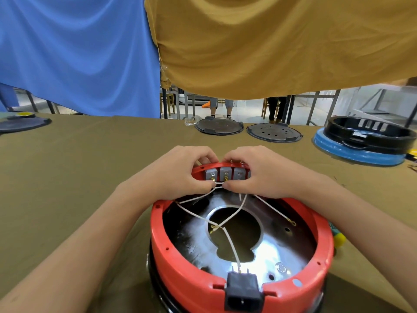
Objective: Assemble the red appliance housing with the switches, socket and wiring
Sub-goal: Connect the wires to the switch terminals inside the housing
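Note:
The round red appliance housing (180, 274) sits upside down on the table in front of me, its shiny metal inner plate showing. A black power socket (242, 290) is seated in its near rim. White wires (229, 239) with brass terminals cross the inside. At the far rim, grey switches (239, 173) stand in a row in the red panel. My left hand (180, 175) and my right hand (255, 175) meet there, fingertips pinching a white wire end at the switch terminals. The hands hide part of the switch row.
An olive cloth covers the table (90, 166). Two dark round base plates (218, 126) (274, 132) lie at the far edge, another at far left (22, 124). A black-and-blue housing (365, 141) stands at the right. Blue and mustard cloths hang behind. A yellow-green object (338, 239) lies beside the housing.

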A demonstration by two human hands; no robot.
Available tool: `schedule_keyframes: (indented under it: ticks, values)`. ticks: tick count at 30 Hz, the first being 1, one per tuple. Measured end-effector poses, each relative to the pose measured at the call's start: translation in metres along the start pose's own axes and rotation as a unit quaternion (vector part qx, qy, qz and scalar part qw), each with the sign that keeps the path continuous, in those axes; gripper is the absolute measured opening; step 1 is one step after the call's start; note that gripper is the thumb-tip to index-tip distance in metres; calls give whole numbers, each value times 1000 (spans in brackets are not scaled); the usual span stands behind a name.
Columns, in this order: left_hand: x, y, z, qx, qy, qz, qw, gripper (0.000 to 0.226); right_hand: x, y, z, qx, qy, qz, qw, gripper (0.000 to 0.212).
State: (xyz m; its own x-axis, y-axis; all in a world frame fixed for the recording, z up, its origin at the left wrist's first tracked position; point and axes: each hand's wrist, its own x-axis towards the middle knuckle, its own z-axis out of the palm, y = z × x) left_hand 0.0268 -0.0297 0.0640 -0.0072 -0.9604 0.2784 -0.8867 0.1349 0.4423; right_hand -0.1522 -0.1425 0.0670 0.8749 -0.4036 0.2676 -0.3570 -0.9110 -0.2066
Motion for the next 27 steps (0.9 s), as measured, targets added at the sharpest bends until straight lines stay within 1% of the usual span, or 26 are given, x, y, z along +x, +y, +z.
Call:
schedule_keyframes:
  ticks: [7, 12, 16, 19, 21, 24, 27]
  values:
    - [0, 1, 0, 11, -1, 4, 1000, 30, 1, 1, 2, -19, 1, -2, 1000, 38]
    - [-1, 0, 0, -12, -10, -11, 1000, 34, 0, 1, 1, -1, -5, -4, 1000, 41]
    - [-1, 0, 0, -10, 4, -8, 1000, 29, 1, 1, 1, -6, -10, 1, 1000, 38]
    - [0, 0, 0, -11, 8, -9, 1000, 29, 1, -1, 2, -15, -12, 5, 1000, 37]
    - [-1, -1, 0, -30, 2, -18, 999, 32, 0, 0, 1, 5, -6, 9, 1000, 35]
    - [-2, -1, -1, -55, -10, -27, 998, 35, -1, 2, -3, 85, -13, 36, 996, 31]
    - [-1, -2, -1, -49, -2, -25, 998, 32, 1, 4, -3, 104, -17, 44, 993, 31]
